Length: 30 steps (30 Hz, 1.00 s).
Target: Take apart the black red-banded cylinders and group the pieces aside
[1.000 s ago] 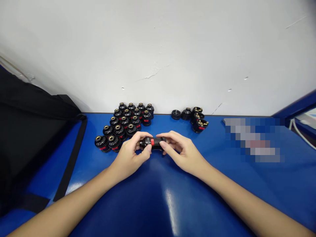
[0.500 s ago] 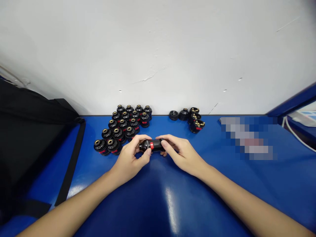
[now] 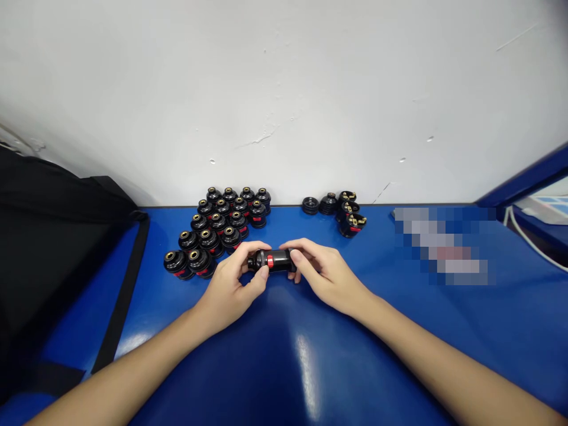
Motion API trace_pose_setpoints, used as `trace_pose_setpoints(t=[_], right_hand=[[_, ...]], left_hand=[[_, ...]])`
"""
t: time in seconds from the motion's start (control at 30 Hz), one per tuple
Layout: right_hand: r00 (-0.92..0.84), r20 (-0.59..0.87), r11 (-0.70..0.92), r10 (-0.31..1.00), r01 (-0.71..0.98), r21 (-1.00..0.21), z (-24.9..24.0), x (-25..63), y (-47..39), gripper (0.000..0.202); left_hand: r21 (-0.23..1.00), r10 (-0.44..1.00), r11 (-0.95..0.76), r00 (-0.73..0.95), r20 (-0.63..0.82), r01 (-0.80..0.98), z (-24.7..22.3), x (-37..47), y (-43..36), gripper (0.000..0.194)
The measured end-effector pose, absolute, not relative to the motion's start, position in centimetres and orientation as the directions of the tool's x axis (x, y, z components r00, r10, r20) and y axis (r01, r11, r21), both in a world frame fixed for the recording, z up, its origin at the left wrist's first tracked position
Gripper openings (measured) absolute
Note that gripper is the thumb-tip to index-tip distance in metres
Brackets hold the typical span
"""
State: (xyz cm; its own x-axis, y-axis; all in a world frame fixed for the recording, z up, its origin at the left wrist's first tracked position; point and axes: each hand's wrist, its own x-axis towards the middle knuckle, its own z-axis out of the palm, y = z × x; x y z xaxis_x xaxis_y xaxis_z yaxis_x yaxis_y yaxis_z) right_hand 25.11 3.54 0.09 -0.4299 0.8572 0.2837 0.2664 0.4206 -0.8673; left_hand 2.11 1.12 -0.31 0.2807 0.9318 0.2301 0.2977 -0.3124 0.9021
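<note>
- The black part with a red band (image 3: 273, 260) lay on its side, held just above the bench (image 3: 310, 367) a little short of the back edge and about midway along it; carrying it between both hands kept each end within reach of a thumb and forefinger.
- The left hand (image 3: 231, 284) was clamped on the part's left end, thumb below and fingers curled over the top, wrist low and forearm running in from the near left corner.
- The right hand (image 3: 326, 275) was closed on the right end, its fingertips pinching the body from above and the front, forearm coming in from the near right corner. Such an opposed grip would suit twisting or pressing two halves together, though the joint itself was too small to read.
- A cluster of finished black pieces with brass tops (image 3: 219, 228) stood upright in rows just left of the hands toward the back edge, probably so they stayed sorted and near.
- A smaller group of loose black parts (image 3: 339, 210) sat along the back edge to the right, well within reach.
- A black cloth (image 3: 53, 254) draped over the bench's left edge.
</note>
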Motion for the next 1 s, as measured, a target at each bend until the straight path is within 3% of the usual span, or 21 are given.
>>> trace_pose_setpoints(t=[0.07,0.23,0.33,0.43,0.6,0.83,1.0], right_hand=[[-0.42,0.283,0.41,0.862,0.251,-0.877,0.0,25.1,3.6,0.025],[-0.411,0.467,0.562,0.783,0.145,-0.814,-0.2,25.0,3.6,0.029],[-0.454,0.512,0.649,0.729,0.22,-0.728,0.0,24.8,3.3,0.034],[-0.461,0.455,0.613,0.762,0.287,-0.736,0.4,24.8,3.0,0.049],[-0.463,0.295,0.475,0.836,0.341,-0.811,0.2,25.0,3.4,0.028],[-0.378,0.494,0.595,0.783,0.223,-0.772,-0.7,25.5,4.5,0.03],[-0.361,0.545,0.653,0.757,0.394,-0.646,0.2,25.9,4.7,0.006]], left_hand=[[0.904,0.935,-0.309,0.271,0.23,0.297,-0.2,2.2,1.1,0.025],[0.939,0.97,-0.21,0.181,0.164,0.273,-0.1,2.3,1.3,0.024],[0.941,0.976,-0.185,0.168,0.141,0.283,-0.2,2.3,1.4,0.023],[0.928,0.963,-0.237,0.196,0.185,0.286,-0.3,2.2,1.4,0.021],[0.896,0.943,-0.308,0.232,0.241,0.321,-0.2,2.3,1.3,0.024],[0.953,0.976,-0.203,0.129,0.178,0.223,-0.6,2.2,1.9,0.025],[0.948,0.972,-0.204,0.163,0.167,0.245,-0.5,2.2,1.6,0.022]])
